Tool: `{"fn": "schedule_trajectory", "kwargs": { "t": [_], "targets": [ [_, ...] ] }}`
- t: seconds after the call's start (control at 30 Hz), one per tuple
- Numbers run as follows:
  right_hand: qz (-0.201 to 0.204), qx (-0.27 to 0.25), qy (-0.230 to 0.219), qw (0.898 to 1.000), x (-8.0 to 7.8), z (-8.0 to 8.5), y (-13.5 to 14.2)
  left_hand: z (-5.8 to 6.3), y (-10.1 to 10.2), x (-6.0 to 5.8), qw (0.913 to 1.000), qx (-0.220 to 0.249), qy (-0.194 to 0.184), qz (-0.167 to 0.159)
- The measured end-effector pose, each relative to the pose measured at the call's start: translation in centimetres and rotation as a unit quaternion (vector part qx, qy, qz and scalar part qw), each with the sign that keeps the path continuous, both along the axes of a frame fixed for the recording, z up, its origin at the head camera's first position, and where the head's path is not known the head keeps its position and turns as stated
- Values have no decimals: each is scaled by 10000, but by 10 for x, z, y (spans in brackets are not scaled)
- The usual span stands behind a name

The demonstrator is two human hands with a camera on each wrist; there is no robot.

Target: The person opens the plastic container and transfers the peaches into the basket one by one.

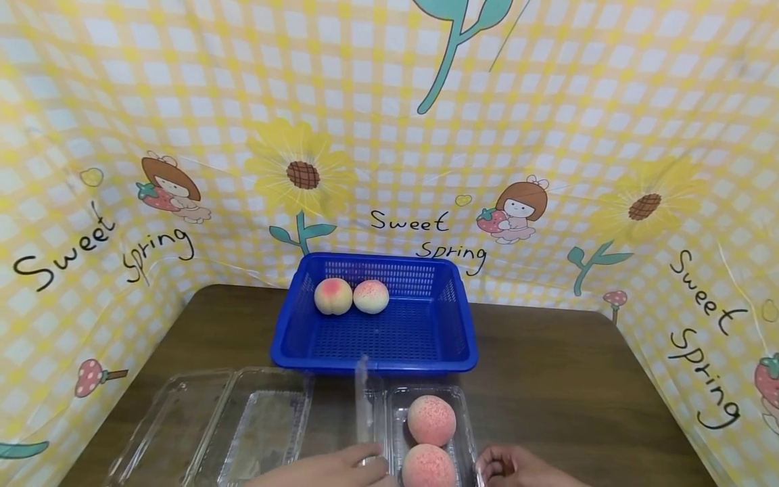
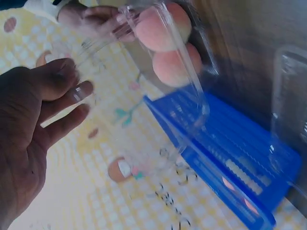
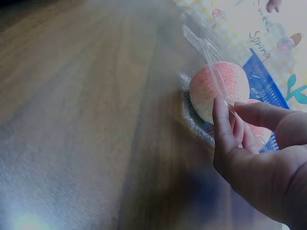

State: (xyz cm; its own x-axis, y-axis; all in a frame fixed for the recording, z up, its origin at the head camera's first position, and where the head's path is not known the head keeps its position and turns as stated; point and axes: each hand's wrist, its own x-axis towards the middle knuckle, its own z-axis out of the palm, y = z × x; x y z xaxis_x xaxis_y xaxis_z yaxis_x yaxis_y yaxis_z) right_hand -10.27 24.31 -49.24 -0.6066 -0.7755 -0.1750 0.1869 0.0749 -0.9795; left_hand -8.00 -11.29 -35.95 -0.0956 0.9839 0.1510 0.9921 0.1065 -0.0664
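Observation:
A clear hinged plastic box (image 1: 465, 433) stands on the table with two pink-speckled peaches (image 1: 432, 421) inside. Its lid (image 1: 363, 406) is raised nearly upright on the left side. My left hand (image 1: 341, 470) is at this lid, and in the left wrist view the thumb (image 2: 64, 72) and fingers hold its edge. On the opposite side, my right hand (image 1: 511, 467) pinches the box's right rim between thumb and fingers. In the right wrist view, the near peach (image 3: 220, 88) sits just beyond those fingertips.
A blue plastic basket (image 1: 374, 365) at the back holds two peaches (image 1: 333, 296) near its left end. Another clear hinged box (image 1: 234, 406) lies spread out on the left of the brown table (image 1: 560, 379). Checked cloth (image 1: 389, 155) hangs behind and at both sides.

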Motion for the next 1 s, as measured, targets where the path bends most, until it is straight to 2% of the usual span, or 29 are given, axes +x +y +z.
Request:
{"fn": "schedule_trajectory", "kwargs": {
  "t": [0.07, 0.1, 0.13, 0.23, 0.27, 0.4, 0.53, 0.63, 0.73, 0.83, 1.0],
  "targets": [
    [-37, 84, -4, 10000, -1, 2, 2, -6, -9, -3, 9983, 275, 485, -152],
    [-77, 148, -74, 9998, -2, 4, 3, -10, -13, -5, 9945, 499, 891, -231],
    [-124, 201, -114, 9997, -2, 5, 4, -15, -17, -7, 9910, 755, 1070, -273],
    [-291, 334, -384, 9983, -4, 8, 8, -26, -29, -12, 9924, 896, 814, -202],
    [-342, 363, -497, 9975, -5, 9, 9, -30, -32, -12, 9951, 812, 558, -104],
    [-381, 397, -667, 9963, -6, 12, 15, -41, -41, -13, 9991, 349, -68, 213],
    [-277, 335, -558, 9975, -6, 12, 20, -49, -43, -13, 9923, 62, -1056, 648],
    [-245, 314, -519, 9979, -7, 11, 23, -52, -42, -16, 9874, -150, -1329, 850],
    [-242, 329, -493, 9979, -7, 10, 25, -55, -39, -20, 9908, -265, -1098, 750],
    [-277, 344, -593, 9973, -8, 9, 26, -60, -37, -21, 9890, -264, -1191, 838],
    [-315, 290, -835, 9956, -9, 7, 25, -71, -31, -21, 9877, -425, -1079, 1046]
  ]
}}
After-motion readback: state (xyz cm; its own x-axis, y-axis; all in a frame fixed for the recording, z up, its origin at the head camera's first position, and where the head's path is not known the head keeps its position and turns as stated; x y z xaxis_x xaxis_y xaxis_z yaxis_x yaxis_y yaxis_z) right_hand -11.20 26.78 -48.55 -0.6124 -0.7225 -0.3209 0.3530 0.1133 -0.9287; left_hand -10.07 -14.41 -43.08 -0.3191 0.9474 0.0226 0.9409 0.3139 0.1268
